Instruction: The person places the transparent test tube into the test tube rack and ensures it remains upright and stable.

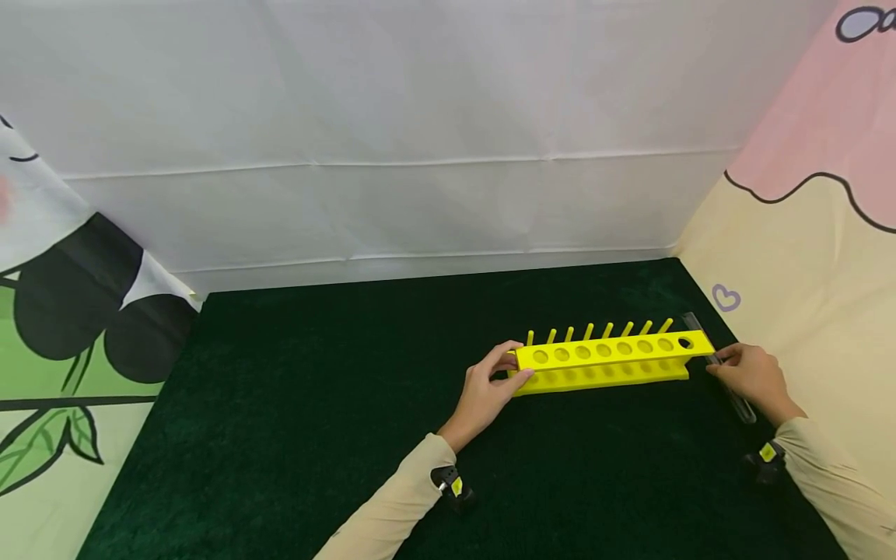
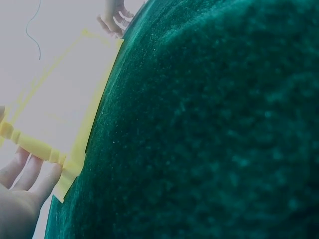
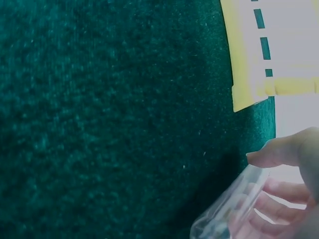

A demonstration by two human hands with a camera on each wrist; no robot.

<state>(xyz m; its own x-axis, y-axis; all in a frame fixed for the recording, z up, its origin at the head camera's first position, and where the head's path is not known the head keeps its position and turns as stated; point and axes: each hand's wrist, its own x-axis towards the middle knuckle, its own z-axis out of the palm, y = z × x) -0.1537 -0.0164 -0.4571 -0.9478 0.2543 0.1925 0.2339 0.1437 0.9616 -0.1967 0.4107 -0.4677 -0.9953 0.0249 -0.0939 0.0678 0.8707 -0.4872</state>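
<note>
In the head view a yellow test tube rack (image 1: 602, 379) stands on the dark green cloth, with a row of round holes along its top and several pegs behind. My left hand (image 1: 486, 389) grips the rack's left end, thumb in front and fingers behind. Beyond the rack's right end, my right hand (image 1: 754, 377) pinches a clear test tube (image 1: 743, 410) between thumb and fingers. The tube slants, its rounded end toward me and its far end behind the rack's right corner. In the right wrist view, the tube (image 3: 224, 204) lies below the rack's end (image 3: 240, 82).
Dark green cloth (image 1: 301, 404) covers the table. A white sheet (image 1: 420, 194) hangs along the back. Patterned curtains stand at both sides, the right one (image 1: 826, 295) close beside my right hand.
</note>
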